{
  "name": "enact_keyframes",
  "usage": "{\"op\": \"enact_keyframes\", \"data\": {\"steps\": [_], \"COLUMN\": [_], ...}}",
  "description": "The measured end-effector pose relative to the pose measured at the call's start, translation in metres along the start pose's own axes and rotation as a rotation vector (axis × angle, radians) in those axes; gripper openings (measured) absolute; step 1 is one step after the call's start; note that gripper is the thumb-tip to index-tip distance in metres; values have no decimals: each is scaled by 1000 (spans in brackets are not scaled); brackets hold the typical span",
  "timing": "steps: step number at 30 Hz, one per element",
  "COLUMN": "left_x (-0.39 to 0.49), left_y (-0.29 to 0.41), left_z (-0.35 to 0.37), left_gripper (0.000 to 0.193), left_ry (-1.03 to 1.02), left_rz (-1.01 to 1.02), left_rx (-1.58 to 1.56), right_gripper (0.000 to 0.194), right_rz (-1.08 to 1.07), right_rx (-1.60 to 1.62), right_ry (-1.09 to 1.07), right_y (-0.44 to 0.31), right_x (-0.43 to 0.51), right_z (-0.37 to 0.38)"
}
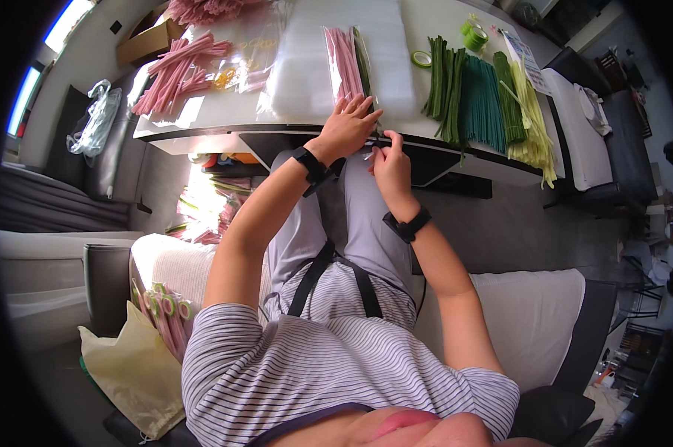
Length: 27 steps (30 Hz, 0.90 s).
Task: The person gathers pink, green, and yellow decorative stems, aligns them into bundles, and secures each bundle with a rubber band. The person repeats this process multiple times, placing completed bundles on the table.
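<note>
My left hand lies palm down with its fingers spread over the near end of a clear plastic sleeve. Inside the sleeve are pink fuzzy stems and a strip of dark green stems. My right hand is just off the table's front edge, right of the left hand. Its index finger points up towards the sleeve's end, and the other fingers are curled. Something small and pale shows beside those fingers; whether they grip it is unclear. Beneath the sleeve is a stack of translucent plastic sheets or bags.
Loose pink stems lie left on the white table. Dark green, teal and yellow stems line the right, near green tape rolls. Filled packs are on the floor at left; a cloth bag stands beside the sofa.
</note>
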State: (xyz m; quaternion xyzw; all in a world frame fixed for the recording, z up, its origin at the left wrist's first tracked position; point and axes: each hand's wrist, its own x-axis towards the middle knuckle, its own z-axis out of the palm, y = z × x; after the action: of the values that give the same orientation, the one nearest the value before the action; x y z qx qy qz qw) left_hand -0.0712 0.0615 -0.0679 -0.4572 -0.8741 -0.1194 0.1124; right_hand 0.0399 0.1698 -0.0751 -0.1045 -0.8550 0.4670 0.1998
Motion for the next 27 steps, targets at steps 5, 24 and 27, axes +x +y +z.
{"op": "enact_keyframes", "data": {"steps": [5, 24, 27], "left_x": [-5, -84, -79], "left_y": [-1, 6, 6], "left_z": [-20, 5, 5], "left_gripper": [51, 45, 45], "left_ry": [-53, 22, 5], "left_rz": [6, -916, -880], "left_rx": [-123, -1792, -1696], "right_gripper": [37, 9, 8], "right_rz": [-82, -467, -466], "right_rx": [-597, -311, -346], "right_ry": [92, -382, -417], "right_y": [-2, -10, -11], "right_x": [32, 22, 27], "right_z": [13, 7, 8]}}
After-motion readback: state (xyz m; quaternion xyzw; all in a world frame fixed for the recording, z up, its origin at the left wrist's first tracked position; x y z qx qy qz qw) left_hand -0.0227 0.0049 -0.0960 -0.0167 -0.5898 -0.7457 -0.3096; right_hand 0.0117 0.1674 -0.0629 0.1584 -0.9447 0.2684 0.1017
